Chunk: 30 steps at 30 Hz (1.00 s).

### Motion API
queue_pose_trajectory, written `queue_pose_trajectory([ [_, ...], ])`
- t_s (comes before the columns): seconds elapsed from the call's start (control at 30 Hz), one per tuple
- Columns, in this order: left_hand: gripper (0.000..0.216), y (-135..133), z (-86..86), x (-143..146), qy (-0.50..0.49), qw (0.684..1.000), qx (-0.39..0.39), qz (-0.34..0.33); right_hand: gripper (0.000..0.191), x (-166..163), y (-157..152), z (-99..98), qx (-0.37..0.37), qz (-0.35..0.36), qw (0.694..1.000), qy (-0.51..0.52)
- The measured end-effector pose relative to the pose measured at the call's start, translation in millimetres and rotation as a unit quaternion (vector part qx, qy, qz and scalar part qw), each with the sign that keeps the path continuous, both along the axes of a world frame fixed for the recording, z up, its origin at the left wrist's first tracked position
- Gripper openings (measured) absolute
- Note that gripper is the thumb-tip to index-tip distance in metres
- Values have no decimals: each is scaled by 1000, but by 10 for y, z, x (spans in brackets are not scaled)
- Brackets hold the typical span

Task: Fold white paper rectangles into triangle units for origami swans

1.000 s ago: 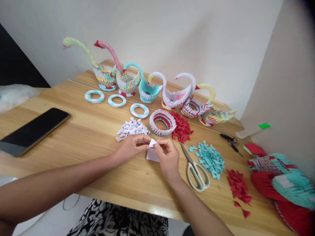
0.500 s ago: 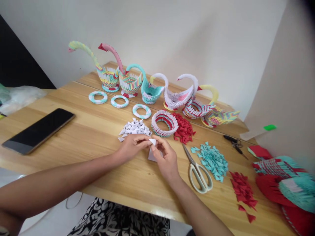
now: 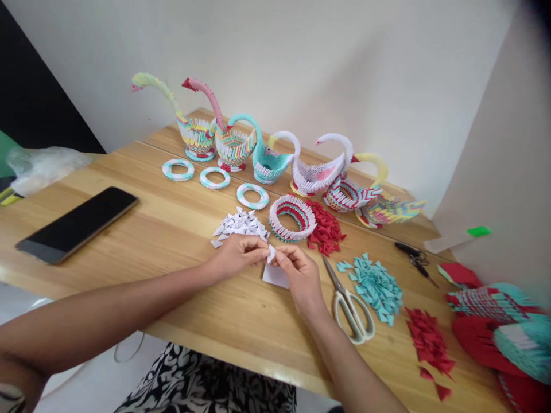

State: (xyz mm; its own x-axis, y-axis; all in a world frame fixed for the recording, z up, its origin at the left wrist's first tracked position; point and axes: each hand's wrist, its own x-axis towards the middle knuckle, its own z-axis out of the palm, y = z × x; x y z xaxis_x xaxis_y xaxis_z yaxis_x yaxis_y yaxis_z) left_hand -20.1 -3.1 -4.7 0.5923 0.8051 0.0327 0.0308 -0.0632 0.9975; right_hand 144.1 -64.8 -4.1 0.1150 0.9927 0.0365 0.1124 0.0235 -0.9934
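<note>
turned since half a second ago, a small white folded piece [image 3: 271,254] shows a narrower face. beneath everything spreads the wooden table [image 3: 206,321]. on it, a black phone [image 3: 77,223] lies well to the left; scissors [image 3: 341,289] lie near the right wrist. left hand [image 3: 241,252] and right hand [image 3: 300,274] pinch the piece between them, above a plain white slip [image 3: 275,276], which the right hand partly hides.

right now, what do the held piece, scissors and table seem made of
Piece: matte white, probably paper, by its sharp corners. Scissors: blades metal by their sheen; pale handles smooth, likely plastic. Table: glossy wood or laminate, by its grain.
</note>
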Motion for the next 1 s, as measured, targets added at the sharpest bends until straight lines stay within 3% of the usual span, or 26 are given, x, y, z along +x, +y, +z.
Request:
queue_pose_trajectory([
  [0.23,16,-7,-7,-29,87,989,116,35,13,-2,-24,32,23,-8,996,-83],
  [0.4,23,-10,38,-39,42,993,109,9,13,15,-28,72,35,-5,996,-81],
  [0.6,17,-30,74,-29,75,988,130,37,11,19,-32,45,28,7,995,-91],
  [0.67,14,-18,60,-22,47,994,97,33,11,17,-26,39,25,6,996,-82],
  [0.77,12,16,30,-16,-14,1000,-13,-10,11,19,-19,50,31,-6,997,-74],
  [0.9,25,47,11,-20,-56,981,-167,-87,12,23,-32,62,54,-23,993,-99],
  [1.0,29,45,8,-20,-77,969,-216,-92,11,23,-45,49,69,-30,989,-123],
])
